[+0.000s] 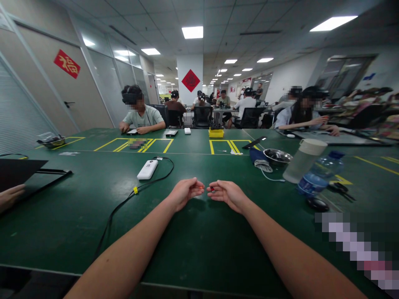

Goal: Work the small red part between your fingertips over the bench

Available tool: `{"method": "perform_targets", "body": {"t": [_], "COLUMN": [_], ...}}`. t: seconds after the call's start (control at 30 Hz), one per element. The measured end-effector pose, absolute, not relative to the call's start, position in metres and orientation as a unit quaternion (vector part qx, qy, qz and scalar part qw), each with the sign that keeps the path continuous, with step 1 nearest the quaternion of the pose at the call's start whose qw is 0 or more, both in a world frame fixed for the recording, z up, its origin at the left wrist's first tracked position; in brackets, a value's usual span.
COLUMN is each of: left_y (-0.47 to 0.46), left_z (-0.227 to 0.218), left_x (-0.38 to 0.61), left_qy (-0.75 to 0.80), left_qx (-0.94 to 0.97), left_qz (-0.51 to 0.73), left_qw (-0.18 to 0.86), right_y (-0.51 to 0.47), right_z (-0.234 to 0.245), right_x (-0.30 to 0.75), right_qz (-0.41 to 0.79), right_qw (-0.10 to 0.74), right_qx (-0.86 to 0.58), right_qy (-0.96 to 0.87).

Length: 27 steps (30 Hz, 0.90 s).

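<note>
Over the middle of the green table [187, 253], my left hand [187, 193] and my right hand [229, 195] face each other with a narrow gap between their fingertips. My left hand is loosely open, its fingers slightly curved, and nothing shows in it. A small red-and-silver piece [213, 189] lies against the fingers of my right hand, below the thumb; its kind is too small to make out. Left of my hands are a white power bank [147, 170] marked 15 and a black cable [123, 202] with a yellow tag.
At right stand a frosted bottle [304, 162], a blue-capped water bottle [321, 173], a metal bowl [277, 156] and a black mouse [317, 204]. A yellow box [216, 133] sits farther back. Another person's hand [12, 195] touches a black panel at left. Co-workers sit across the table.
</note>
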<state>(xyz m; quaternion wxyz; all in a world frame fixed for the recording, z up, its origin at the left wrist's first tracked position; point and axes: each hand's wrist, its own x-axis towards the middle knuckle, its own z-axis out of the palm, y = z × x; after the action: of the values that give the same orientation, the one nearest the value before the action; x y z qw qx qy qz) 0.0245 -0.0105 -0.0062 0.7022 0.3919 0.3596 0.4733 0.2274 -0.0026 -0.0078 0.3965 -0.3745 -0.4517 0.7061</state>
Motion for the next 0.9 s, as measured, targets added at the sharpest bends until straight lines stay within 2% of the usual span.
{"method": "perform_targets", "body": {"t": [0.4,0.67,0.9], "left_y": [-0.0149,-0.0156,-0.0125], "left_z": [-0.0109,-0.0121,-0.0082], "left_x": [0.0313,0.0293,0.0238], "left_qy": [0.358,0.379,0.39], "left_qx": [0.415,0.481,0.462], "left_qz": [0.444,0.48,0.49], "left_qw": [0.709,0.628,0.628], "right_y": [0.0005,-0.0039,-0.0047], "right_z": [-0.0118,-0.0084,-0.0107], "right_x": [0.2299,0.2271,0.2274], "right_qz": [0.689,0.65,0.638], "right_qw": [0.398,0.42,0.407], "right_qx": [-0.371,-0.388,-0.385], "right_qy": [-0.479,-0.501,-0.528]}}
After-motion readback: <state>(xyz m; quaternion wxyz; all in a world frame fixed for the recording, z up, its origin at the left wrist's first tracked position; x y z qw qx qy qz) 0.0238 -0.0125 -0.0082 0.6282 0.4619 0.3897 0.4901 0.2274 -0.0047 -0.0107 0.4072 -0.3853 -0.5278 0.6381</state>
